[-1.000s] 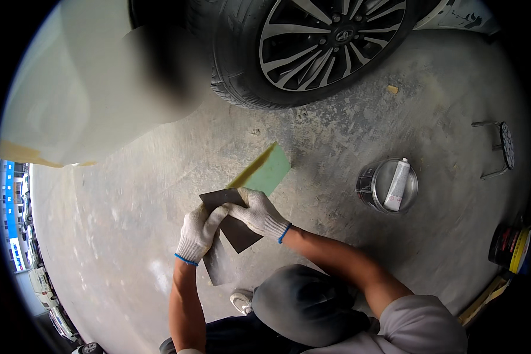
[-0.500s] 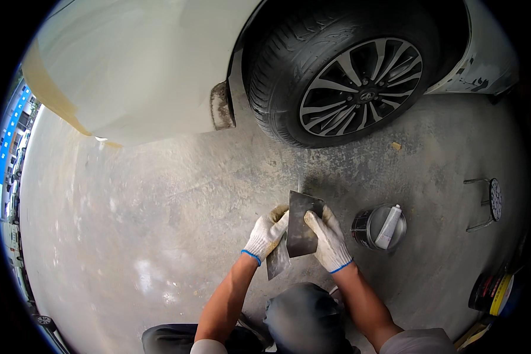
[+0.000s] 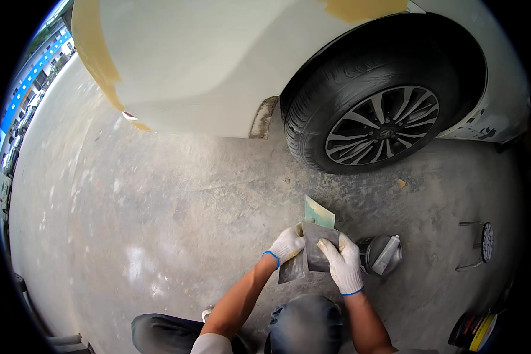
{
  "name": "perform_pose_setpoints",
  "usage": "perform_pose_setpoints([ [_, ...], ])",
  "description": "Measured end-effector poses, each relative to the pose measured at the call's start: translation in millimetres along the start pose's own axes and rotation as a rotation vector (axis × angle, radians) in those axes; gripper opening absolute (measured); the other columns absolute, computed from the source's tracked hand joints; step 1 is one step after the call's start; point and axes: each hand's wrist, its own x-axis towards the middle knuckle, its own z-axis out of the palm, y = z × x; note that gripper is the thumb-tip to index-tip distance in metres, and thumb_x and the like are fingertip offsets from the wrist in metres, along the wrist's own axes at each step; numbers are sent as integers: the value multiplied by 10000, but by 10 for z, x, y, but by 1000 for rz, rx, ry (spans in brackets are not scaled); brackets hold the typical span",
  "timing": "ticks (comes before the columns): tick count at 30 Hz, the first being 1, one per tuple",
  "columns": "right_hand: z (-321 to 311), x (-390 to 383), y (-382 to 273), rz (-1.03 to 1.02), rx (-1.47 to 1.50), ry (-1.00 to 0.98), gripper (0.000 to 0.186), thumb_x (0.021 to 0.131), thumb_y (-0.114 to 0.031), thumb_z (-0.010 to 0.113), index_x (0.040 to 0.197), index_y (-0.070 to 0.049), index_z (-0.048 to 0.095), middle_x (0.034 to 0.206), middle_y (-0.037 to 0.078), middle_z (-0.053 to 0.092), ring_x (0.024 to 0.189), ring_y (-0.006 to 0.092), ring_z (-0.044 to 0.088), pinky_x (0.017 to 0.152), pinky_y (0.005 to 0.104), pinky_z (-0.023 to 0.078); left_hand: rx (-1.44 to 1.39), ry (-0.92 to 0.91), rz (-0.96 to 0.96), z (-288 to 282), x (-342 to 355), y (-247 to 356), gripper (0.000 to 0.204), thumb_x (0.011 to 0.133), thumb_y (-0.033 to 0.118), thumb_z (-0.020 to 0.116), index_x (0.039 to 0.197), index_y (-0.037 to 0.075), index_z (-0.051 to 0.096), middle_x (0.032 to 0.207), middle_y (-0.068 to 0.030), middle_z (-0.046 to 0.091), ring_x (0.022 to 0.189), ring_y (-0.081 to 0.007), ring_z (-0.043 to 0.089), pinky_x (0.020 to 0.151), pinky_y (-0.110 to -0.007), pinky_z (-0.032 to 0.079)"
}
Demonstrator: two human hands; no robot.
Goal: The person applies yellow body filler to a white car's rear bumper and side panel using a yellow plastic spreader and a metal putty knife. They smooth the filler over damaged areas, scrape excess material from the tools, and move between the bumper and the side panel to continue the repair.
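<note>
My gloved left hand (image 3: pixel 288 244) is closed on a flat spreader; a grey metal corner of it (image 3: pixel 292 270) shows below the hand. My gloved right hand (image 3: pixel 345 263) pinches a dark rectangular metal putty spreader (image 3: pixel 320 245), thumb on its upper face and fingers beneath. This dark spreader overlaps what the left hand holds. Beyond its far edge a pale green flat piece (image 3: pixel 320 214) with tan filler on it sticks out; which hand holds it I cannot tell. Both gloves are white knit with blue cuffs.
Right of my hands stands a dark can (image 3: pixel 369 251) with a white tube (image 3: pixel 387 253) on its lid. A small stool (image 3: pixel 485 242) and a black-yellow bucket (image 3: pixel 475 331) are farther right. Ahead is a pale car body (image 3: pixel 218 71) with tan patches and a wheel (image 3: pixel 383 127).
The view has shifted, so the car and wheel sit lower and more to the right. The green piece with tan filler now shows beyond the dark spreader. Both hands keep their hold.
</note>
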Motion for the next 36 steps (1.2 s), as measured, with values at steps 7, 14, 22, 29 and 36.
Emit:
perform_pose_setpoints([
  [7,-20,318,-28,-160,-392,399,272,910,-250,671,941,19,645,775,183,672,701,263,666,674,379,503,231,286,-88,-202,-131,-160,642,884,454,691,1319,-7,585,1020,-126,734,902,-182,686,783,-311,533],
  [14,-382,544,481,-201,389,318,203,969,-107,635,1130,17,650,1004,28,681,884,83,606,825,251,493,-49,659,-39,-982,-324,-376,684,815,353,810,1310,-41,551,1154,-121,681,973,-170,640,813,-297,513],
  [22,-332,822,1085,-12,600,144,230,961,-99,650,1162,11,641,1050,12,662,933,86,613,863,235,498,-98,257,-120,-1625,-895,332,426,866,263,778,1138,-40,653,916,-84,697,819,-154,662,750,-309,543],
  [29,-327,1122,1602,103,282,361,256,977,-247,639,1075,-14,675,940,-16,648,828,74,544,737,240,443,342,355,-32,-1441,-851,201,261,877,165,710,1054,-27,720,836,-72,734,731,-95,635,702,-287,526],
  [36,-75,1142,358,-174,330,315,238,957,-202,667,1033,23,677,908,3,682,793,63,579,700,253,481,631,404,-98,-1370,-991,327,365,862,356,733,1074,58,725,868,-182,724,782,-270,727,706,-362,542],
])
